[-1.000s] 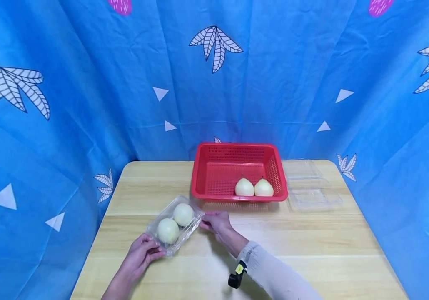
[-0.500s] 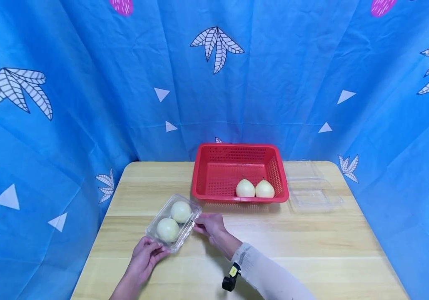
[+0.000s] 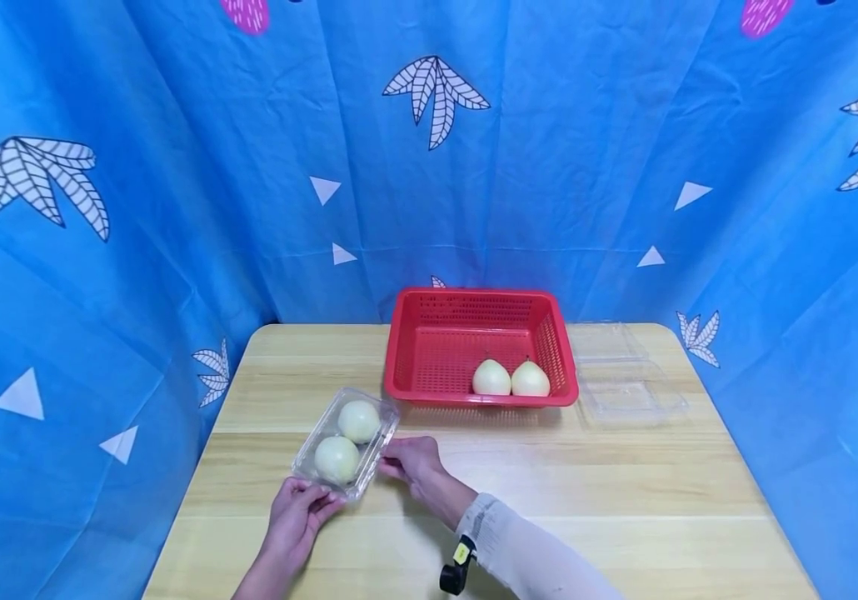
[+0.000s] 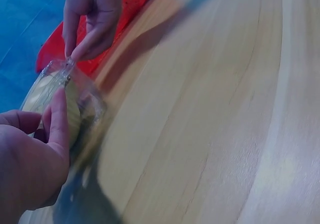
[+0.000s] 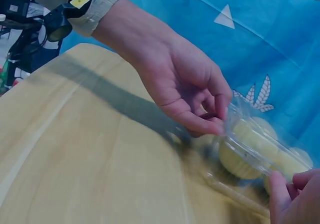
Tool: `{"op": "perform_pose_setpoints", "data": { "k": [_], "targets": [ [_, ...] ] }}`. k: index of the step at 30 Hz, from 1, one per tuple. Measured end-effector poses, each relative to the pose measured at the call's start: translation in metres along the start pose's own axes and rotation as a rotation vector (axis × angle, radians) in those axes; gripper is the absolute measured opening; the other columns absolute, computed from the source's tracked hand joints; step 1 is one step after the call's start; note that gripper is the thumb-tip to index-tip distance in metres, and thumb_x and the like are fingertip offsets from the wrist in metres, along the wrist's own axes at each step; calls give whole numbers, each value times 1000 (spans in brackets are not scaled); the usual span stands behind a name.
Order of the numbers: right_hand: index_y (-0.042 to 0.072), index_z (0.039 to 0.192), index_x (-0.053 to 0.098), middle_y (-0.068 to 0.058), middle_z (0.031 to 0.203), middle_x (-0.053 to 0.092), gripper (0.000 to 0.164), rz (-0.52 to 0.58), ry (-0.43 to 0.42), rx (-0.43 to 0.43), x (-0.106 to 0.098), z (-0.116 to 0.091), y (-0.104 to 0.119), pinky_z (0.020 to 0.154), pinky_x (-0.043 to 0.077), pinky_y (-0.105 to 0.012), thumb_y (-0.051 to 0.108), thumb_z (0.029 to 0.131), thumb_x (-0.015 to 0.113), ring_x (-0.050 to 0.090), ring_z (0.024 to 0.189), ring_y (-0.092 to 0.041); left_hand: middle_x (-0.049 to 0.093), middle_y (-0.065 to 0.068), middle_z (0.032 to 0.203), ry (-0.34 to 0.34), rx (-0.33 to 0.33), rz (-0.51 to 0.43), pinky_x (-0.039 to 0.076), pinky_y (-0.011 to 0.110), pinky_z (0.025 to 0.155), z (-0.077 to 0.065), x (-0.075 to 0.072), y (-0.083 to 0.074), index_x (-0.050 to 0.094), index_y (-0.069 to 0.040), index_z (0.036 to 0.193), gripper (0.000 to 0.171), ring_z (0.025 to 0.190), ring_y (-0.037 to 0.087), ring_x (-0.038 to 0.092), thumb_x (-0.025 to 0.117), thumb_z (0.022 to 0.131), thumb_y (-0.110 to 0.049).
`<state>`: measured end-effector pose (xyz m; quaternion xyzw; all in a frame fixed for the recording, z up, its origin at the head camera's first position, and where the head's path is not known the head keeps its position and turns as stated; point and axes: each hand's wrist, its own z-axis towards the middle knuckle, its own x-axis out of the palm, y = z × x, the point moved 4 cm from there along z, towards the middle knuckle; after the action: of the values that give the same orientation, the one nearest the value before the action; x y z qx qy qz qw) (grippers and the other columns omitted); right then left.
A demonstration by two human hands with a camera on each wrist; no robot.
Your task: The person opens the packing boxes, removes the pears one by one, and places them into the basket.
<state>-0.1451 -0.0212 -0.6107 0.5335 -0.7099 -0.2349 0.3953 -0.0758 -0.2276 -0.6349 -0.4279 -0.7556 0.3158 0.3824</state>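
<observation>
On the wood-grain table (image 3: 586, 483), the left hand (image 3: 296, 518) and right hand (image 3: 416, 467) pinched the clear clamshell (image 3: 372, 455), just turned slightly, its pears (image 3: 336, 460) seemingly enclosed

In the head view's lower right, a pale grey sleeve (image 3: 534, 554) is worn, with a black, yellow-labelled camera (image 3: 454, 577) mounted by its cuff (image 3: 480, 521).

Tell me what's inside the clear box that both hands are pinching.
Inside the clear box are two pale round fruits, next to each other and visible through the plastic. The patch of box floor directly beneath them cannot be seen.
</observation>
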Motion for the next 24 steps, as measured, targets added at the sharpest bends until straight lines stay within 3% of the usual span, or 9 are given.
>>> {"op": "perform_pose_setpoints", "data": {
  "k": [18, 24],
  "targets": [
    [-13, 110, 70, -19, 84, 76, 24, -30, 25, -1, 5, -7, 0, 68, 66, -26, -9, 86, 72, 73, 64, -13, 59, 5, 96, -64, 34, -72, 64, 35, 96, -3, 16, 6, 31, -11, 99, 29, 87, 15, 67, 57, 100, 3],
    [-13, 108, 71, -19, 84, 77, 24, -76, 70, 14, 8, -7, -4, 66, 66, -25, -7, 85, 74, 73, 62, -13, 59, 3, 94, -75, 45, -89, 63, 34, 98, -4, 19, 8, 30, -11, 101, 29, 87, 14, 67, 57, 102, 0]
  ]
}}
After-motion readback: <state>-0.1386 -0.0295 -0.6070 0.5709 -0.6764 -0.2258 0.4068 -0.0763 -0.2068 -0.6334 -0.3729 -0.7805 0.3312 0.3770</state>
